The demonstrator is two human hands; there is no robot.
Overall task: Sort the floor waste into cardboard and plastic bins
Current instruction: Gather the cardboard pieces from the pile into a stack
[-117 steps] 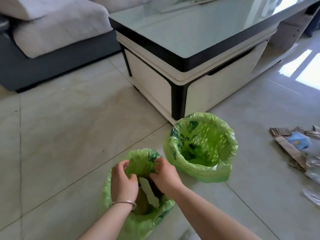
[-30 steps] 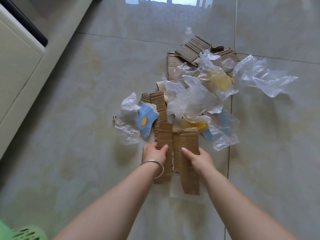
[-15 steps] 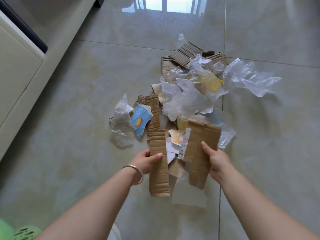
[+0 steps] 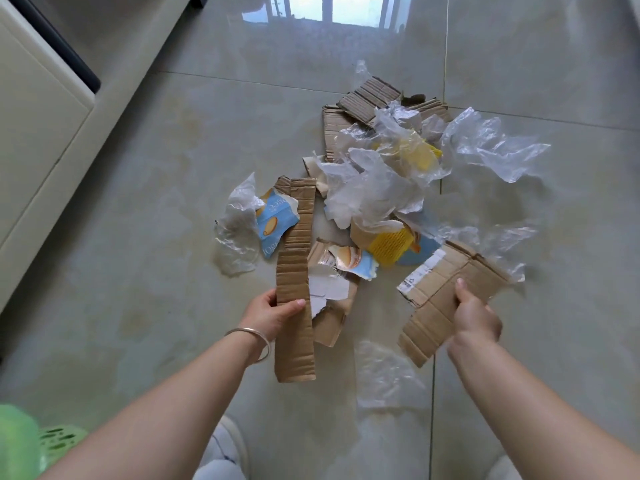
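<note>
Fingers of left hand (image 4: 273, 315) curled round a long cardboard strip (image 4: 294, 282), thumb across its front; right hand (image 4: 475, 317) grips a wider cardboard piece (image 4: 446, 292) with a white label, thumb on top. Both pieces look lifted off the tiled floor (image 4: 138, 237). White cabinet (image 4: 38, 133) runs along floor's left edge. Waste pile (image 4: 381, 188) sits mid-floor, just beyond the hands: crumpled clear plastic film (image 4: 374, 192) on top, another sheet (image 4: 495, 147) at pile's right side, corrugated cardboard scraps (image 4: 367, 98) at far end. Clear plastic bag (image 4: 239, 223) at pile's left, touching blue wrapper (image 4: 275, 223). Yellow mesh piece (image 4: 391, 245) near pile's centre. Flat plastic sheet (image 4: 388, 375) on floor between the arms. Green-lined bin (image 4: 20, 441) at bottom-left corner, well apart from pile. Metal bangle (image 4: 252, 337) on left wrist.
</note>
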